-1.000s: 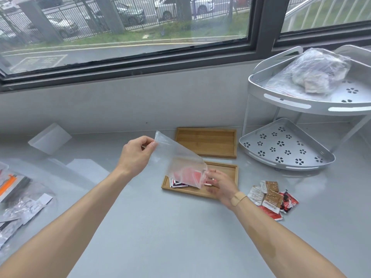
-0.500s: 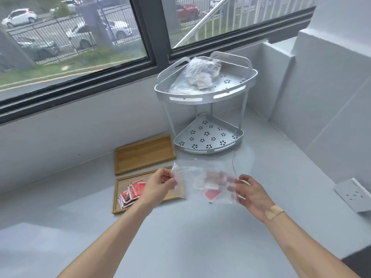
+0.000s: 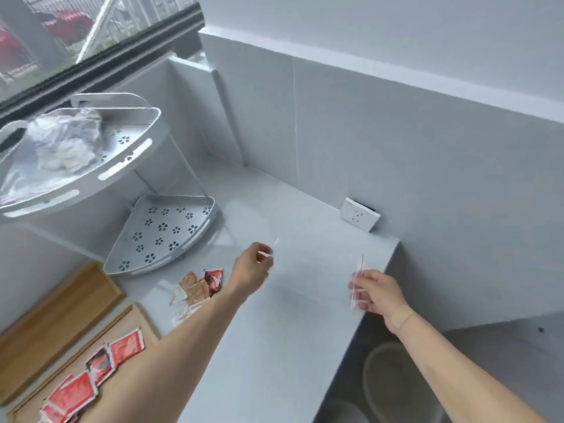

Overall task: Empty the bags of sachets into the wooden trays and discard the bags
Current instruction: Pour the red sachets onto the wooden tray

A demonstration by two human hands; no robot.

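An empty clear plastic bag (image 3: 314,270) is stretched flat between my hands above the right end of the counter. My left hand (image 3: 254,265) pinches its left edge and my right hand (image 3: 374,293) pinches the red-lined zip edge. At the lower left, the near wooden tray (image 3: 134,319) holds several red sachets (image 3: 125,346). The far wooden tray (image 3: 55,312) lies behind it, and nothing shows in its visible part. A small pile of brown, white and red sachets (image 3: 198,288) lies loose on the counter.
A white two-tier corner rack (image 3: 171,230) stands at the back left, with a crumpled plastic bag (image 3: 61,141) on its upper shelf. A wall socket (image 3: 360,213) sits at the counter's right rear. Below the counter's right edge stands a round bin (image 3: 399,383).
The red sachets went from the bag into the near tray. Both hands carried the empty bag to the right, toward the counter's end, and my view swung right so that the bin shows.
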